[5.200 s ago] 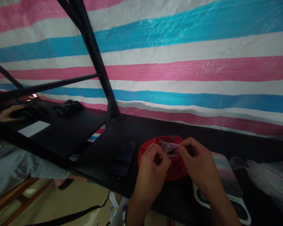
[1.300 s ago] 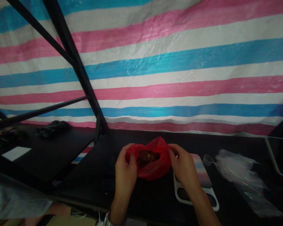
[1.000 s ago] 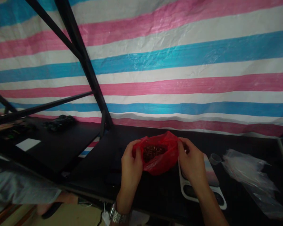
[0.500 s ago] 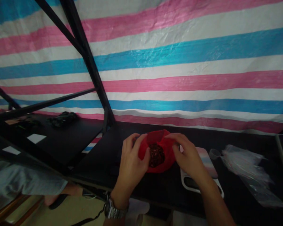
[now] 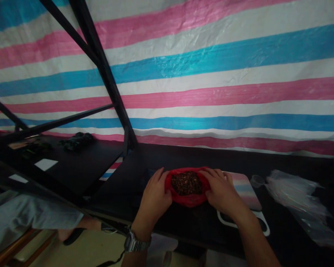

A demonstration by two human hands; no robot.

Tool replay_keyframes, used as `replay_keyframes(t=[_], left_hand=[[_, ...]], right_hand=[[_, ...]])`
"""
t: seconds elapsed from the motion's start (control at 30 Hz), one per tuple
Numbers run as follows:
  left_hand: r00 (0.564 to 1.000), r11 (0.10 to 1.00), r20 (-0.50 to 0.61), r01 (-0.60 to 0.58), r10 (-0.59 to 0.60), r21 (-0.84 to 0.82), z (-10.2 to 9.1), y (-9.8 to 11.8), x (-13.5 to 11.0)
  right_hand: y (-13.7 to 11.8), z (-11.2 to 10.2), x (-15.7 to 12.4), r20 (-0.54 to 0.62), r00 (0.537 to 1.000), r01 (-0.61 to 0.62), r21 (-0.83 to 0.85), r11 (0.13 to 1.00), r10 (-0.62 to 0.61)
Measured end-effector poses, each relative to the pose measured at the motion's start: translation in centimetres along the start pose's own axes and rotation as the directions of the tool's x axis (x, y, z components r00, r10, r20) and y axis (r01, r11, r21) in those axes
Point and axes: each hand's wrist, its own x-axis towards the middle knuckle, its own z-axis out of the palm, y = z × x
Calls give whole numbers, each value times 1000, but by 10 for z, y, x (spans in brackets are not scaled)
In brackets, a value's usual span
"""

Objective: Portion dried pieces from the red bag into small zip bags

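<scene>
Between the two hands, at the black table, is a red bag, its mouth spread wide over small dark brown pieces; the underside is hidden. Just right of it lies a scale with a shiny plate and white base, partly blocked by the right hand and forearm. Past that are a small clear cup and a loose pile of clear plastic bags.

The left hand and right hand close on opposite sides of the bag's rim, thumbs toward the near edge, fingers reaching farther back; how firmly they press cannot be told. A metal watch circles the left wrist.

Left of a black metal frame, another dark table bears a dark bundle and white sheets; a co-worker's grey-clothed leg shows below. Behind everything hangs a pink, white and blue striped tarp.
</scene>
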Motion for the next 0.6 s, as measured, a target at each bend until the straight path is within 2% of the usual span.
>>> replay_keyframes(t=[0.07,0.13,0.23,0.33,0.4,0.47,0.6], left_hand=[[1000,1000,1,20,-20,3,-4,-3,1],[1000,999,11,-7,7,-39,-12,-2,1],[986,970,16,-162,168,-183,-24,10,2],[942,911,-3,-324,335,-256,-27,30,5],[930,914,18,-357,367,-190,-21,38,8],[946,944,18,-323,325,-64,-13,38,13],[965,966,-105,-226,239,127,-6,24,25]], right_hand=[[1,2,1,1,1000,-3,6,1000,3],[2,4,2,-8,1000,-5,31,1000,5],[3,7,2,-18,999,28,117,993,-26],[5,8,-3,-38,996,86,181,980,-80],[7,7,-8,-55,993,114,189,975,-106],[9,5,-13,-54,992,119,188,975,-111],[11,0,-24,-43,994,112,218,970,-105]])
